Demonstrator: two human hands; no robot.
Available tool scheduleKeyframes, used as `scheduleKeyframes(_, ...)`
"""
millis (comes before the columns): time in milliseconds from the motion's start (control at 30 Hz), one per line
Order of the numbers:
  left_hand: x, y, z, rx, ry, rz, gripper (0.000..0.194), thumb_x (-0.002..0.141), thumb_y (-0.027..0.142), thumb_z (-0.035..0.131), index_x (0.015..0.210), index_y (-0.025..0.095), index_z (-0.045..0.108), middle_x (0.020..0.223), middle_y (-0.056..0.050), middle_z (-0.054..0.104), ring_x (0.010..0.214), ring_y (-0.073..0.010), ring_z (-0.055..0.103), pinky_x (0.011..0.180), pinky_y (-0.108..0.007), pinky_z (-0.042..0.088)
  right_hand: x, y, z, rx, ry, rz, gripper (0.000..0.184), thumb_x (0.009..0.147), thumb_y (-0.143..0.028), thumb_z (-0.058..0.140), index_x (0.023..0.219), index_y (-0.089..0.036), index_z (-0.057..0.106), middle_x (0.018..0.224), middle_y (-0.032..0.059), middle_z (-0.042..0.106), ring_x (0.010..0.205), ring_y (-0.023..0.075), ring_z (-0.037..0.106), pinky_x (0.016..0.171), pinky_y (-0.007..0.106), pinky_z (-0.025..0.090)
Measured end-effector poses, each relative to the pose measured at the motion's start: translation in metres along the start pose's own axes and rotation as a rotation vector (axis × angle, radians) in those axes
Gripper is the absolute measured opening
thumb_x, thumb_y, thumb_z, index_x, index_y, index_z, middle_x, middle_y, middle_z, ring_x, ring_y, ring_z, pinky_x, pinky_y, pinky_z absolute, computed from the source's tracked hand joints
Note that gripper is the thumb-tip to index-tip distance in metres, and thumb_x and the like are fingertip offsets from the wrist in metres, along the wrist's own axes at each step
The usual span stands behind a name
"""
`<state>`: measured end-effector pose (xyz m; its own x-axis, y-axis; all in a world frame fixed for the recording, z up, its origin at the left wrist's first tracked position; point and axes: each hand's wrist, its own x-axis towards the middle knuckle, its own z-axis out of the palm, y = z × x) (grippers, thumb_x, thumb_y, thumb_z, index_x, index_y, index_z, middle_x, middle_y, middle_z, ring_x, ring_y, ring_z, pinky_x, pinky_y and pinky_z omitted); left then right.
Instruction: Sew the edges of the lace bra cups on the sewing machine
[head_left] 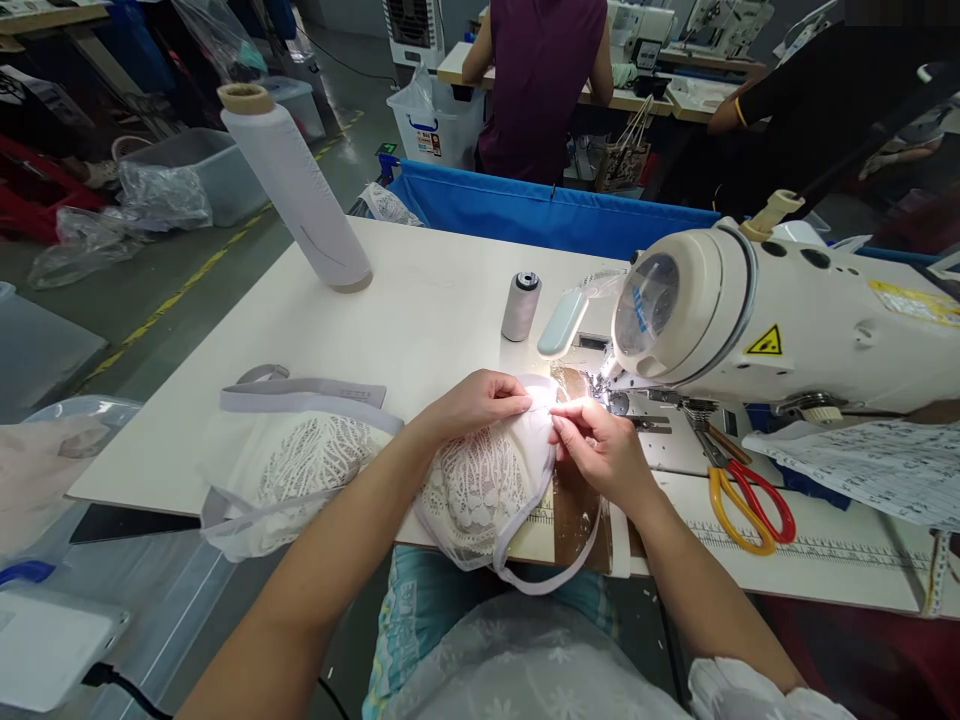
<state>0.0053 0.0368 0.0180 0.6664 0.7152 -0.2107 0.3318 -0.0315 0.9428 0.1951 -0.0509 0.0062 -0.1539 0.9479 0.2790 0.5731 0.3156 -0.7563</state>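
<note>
A white lace bra (480,480) lies at the table's front edge, its strap looping down over the edge. My left hand (484,402) pinches its upper edge between thumb and fingers. Just to the right, my right hand (596,445) is closed on the same edge of the bra, fingertips close to the left ones. Both hands are in the bright light left of the sewing machine's needle area (600,385). A second lace bra piece (315,455) with grey-lilac bands rests to the left, partly behind my left forearm.
The sewing machine (750,300) fills the right side. Scissors (750,505) with red and yellow handles lie below it, near a printed sheet (877,465). A small thread spool (521,306) and a tall thread cone (296,190) stand behind. Two people (544,80) are beyond the blue cloth trough (540,210).
</note>
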Motion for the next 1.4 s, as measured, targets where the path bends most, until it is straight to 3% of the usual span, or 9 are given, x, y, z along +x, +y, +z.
scheduleKeyframes(167,-0.0001,-0.0005,0.0003,0.027,0.008,0.009,0.025,0.080,0.035,0.054,0.066,0.014,0.058,0.062,0.004,0.043,0.059,-0.0094,0.038,0.057,-0.024,0.027,0.0010,0.0006,0.0004,-0.219,0.098,-0.019,0.013,0.089,-0.025,0.052,0.088,-0.018,0.063,0.054,-0.0047,0.049,0.046,0.0096,0.045,0.047,0.023,0.035)
scheduleKeyframes(267,-0.0003,-0.0006,0.0000,0.038,0.013,0.020,0.026,0.080,0.035,0.054,0.064,0.014,0.055,0.060,0.004,0.040,0.057,-0.0091,0.036,0.056,-0.024,0.026,0.0013,0.0005,0.0021,-0.202,0.124,0.008,0.014,0.090,-0.024,0.049,0.093,-0.018,0.061,0.060,-0.0031,0.057,0.043,0.0092,0.043,0.047,0.024,0.037)
scheduleKeyframes(500,0.0000,-0.0015,0.0002,0.037,0.012,0.036,0.026,0.080,0.036,0.054,0.065,0.014,0.056,0.061,0.004,0.040,0.059,-0.0092,0.036,0.057,-0.024,0.026,0.0008,0.0004,0.0007,-0.035,0.048,0.000,0.017,0.090,-0.022,0.050,0.104,-0.020,0.059,0.072,0.0000,0.069,0.065,0.0152,0.065,0.058,0.025,0.050)
scheduleKeyframes(733,-0.0024,0.0008,-0.0017,0.026,0.000,0.030,0.025,0.080,0.035,0.054,0.065,0.015,0.056,0.061,0.004,0.042,0.058,-0.0092,0.037,0.056,-0.024,0.027,0.0006,0.0035,0.0014,-0.275,0.162,-0.108,0.010,0.088,-0.020,0.053,0.091,-0.020,0.063,0.072,0.0009,0.068,0.056,0.0134,0.060,0.053,0.025,0.043)
scheduleKeyframes(1033,-0.0024,0.0031,-0.0024,0.016,-0.046,0.011,0.022,0.080,0.034,0.055,0.070,0.015,0.059,0.067,0.002,0.050,0.062,-0.0097,0.043,0.059,-0.024,0.032,0.0006,-0.0018,-0.0006,-0.198,0.194,-0.025,0.005,0.091,-0.024,0.050,0.091,-0.022,0.054,0.067,-0.0030,0.065,0.057,0.0127,0.062,0.055,0.024,0.047)
scheduleKeyframes(1300,-0.0025,0.0018,-0.0032,0.015,-0.046,0.000,0.022,0.079,0.033,0.056,0.069,0.014,0.058,0.066,0.003,0.049,0.062,-0.0094,0.042,0.059,-0.024,0.031,-0.0062,-0.0045,-0.0030,-0.237,0.410,-0.278,0.013,0.088,-0.018,0.052,0.099,-0.023,0.055,0.075,-0.0025,0.067,0.056,0.0102,0.061,0.056,0.023,0.049)
scheduleKeyframes(1400,-0.0021,0.0016,-0.0033,0.021,-0.047,-0.004,0.022,0.080,0.034,0.056,0.069,0.014,0.058,0.066,0.003,0.048,0.062,-0.0093,0.042,0.059,-0.024,0.031,-0.0047,-0.0041,-0.0036,-0.301,0.435,-0.315,0.012,0.087,-0.017,0.054,0.097,-0.023,0.056,0.077,-0.0025,0.067,0.057,0.0097,0.060,0.055,0.022,0.048)
